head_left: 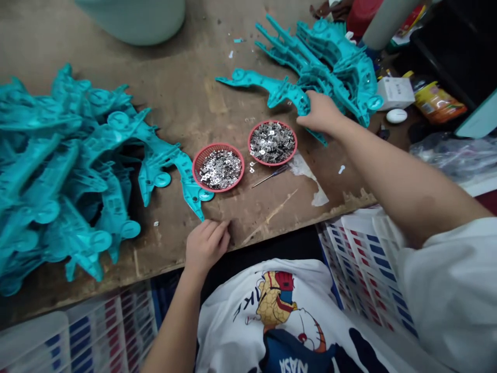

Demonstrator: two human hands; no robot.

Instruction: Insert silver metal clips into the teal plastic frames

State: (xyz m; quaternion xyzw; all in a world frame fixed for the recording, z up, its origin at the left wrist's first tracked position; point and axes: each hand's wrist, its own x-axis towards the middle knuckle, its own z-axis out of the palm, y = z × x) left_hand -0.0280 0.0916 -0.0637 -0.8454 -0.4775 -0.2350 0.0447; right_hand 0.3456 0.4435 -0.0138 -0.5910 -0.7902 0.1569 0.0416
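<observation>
My right hand [320, 115] is closed around the end of a turquoise plastic part [279, 92], long and curved, beside a smaller pile of similar turquoise parts [330, 57]. My left hand [207, 242] rests at the table's front edge with its fingers curled, and nothing shows in it. Just beyond its fingers lies the tip of another turquoise part [190, 191], at the edge of a large heap of turquoise parts [77, 171]. Two red baskets stand between my hands: the left basket [194, 176] and the right basket [295, 150] hold small metal clips.
A screwdriver [272, 175] lies on the wooden table [233, 223] before the baskets. At the back stands a pale green tub [135, 20]. A white box [395, 93] and a yellow packet [438, 101] are at right. White plastic crates [368, 259] flank my lap.
</observation>
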